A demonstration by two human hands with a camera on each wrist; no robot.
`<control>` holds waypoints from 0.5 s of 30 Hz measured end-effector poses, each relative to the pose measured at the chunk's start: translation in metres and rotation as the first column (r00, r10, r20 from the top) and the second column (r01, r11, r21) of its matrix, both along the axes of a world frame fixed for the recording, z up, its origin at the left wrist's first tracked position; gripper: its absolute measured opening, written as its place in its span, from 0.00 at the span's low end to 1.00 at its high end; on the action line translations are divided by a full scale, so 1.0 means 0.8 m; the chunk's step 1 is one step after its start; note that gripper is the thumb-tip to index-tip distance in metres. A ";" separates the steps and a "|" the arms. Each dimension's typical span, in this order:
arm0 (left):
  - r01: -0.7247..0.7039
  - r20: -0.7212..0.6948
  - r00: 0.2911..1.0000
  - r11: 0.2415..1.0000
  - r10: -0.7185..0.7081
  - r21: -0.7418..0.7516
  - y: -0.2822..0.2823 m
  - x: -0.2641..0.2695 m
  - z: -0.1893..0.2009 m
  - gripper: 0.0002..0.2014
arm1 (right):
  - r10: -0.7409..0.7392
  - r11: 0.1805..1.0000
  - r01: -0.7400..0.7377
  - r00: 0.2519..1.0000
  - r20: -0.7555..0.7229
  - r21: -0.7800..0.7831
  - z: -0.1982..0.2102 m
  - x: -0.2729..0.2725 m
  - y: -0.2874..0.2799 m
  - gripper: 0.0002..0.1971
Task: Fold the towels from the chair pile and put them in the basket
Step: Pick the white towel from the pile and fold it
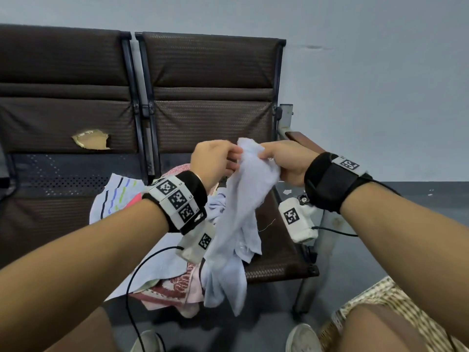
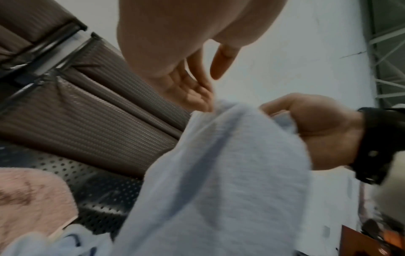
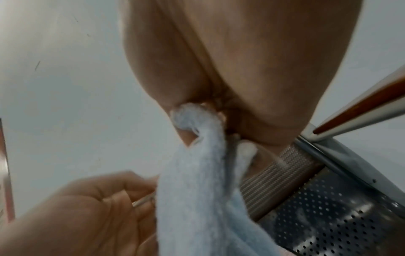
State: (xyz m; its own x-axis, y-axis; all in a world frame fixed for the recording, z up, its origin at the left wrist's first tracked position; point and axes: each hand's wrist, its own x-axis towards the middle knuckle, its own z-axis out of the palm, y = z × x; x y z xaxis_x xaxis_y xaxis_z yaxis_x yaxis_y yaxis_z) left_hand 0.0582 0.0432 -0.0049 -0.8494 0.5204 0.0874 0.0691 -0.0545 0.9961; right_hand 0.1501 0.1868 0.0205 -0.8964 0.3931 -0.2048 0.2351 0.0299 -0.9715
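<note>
— Both forearms fill the near foreground, wrists strapped with tagged bands. What are the hands doing?

— They meet at chest height in front of the chair. The right hand [image 1: 284, 158] pinches the top edge of the pale blue towel [image 1: 236, 219], a tuft bunched between thumb and fingers. The left hand [image 1: 215, 161] has its fingertips curled onto the same edge, just beside the right.

— And the towel itself?

— It hangs crumpled from that grip, its tail dangling past the front edge of the seat, over the chair pile [image 1: 165, 250] of pink, striped and light cloths.

— How should this step go?

— Probably the hands are searching for corners. It would be best to slide the left hand along the hem until a true corner is found, then spread the hands apart so the cloth hangs flat before the first fold.

— Room to do it?

— Open air to the right beyond the armrest [image 1: 302, 139]; the chair back [image 1: 210, 80] stands close ahead. The hanging tail could snag the pile. The basket is not in view.
</note>
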 end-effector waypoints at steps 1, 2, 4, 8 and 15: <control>-0.043 -0.029 0.999 0.999 0.042 -0.010 -0.002 -0.007 -0.004 0.15 | 0.058 0.998 -0.058 0.998 -0.001 0.003 0.003 0.002 0.001 0.18; -0.025 -0.033 0.999 0.999 0.024 -0.026 -0.003 -0.013 -0.008 0.22 | 0.118 0.993 -0.118 0.993 -0.004 0.012 0.006 0.004 0.002 0.18; 0.171 0.030 0.985 0.984 -0.170 -0.039 -0.004 -0.024 -0.011 0.33 | 0.185 0.982 -0.185 0.982 -0.019 0.024 0.011 0.005 0.004 0.19; 0.368 0.081 0.928 0.929 -0.363 -0.045 -0.005 -0.041 -0.007 0.24 | 0.225 0.971 -0.221 0.974 -0.039 0.090 0.013 0.002 0.019 0.05; 0.089 -0.221 0.965 0.972 -0.139 -0.218 0.021 -0.086 0.011 0.10 | -0.130 0.600 -0.068 0.975 0.181 0.797 0.017 -0.013 0.075 0.11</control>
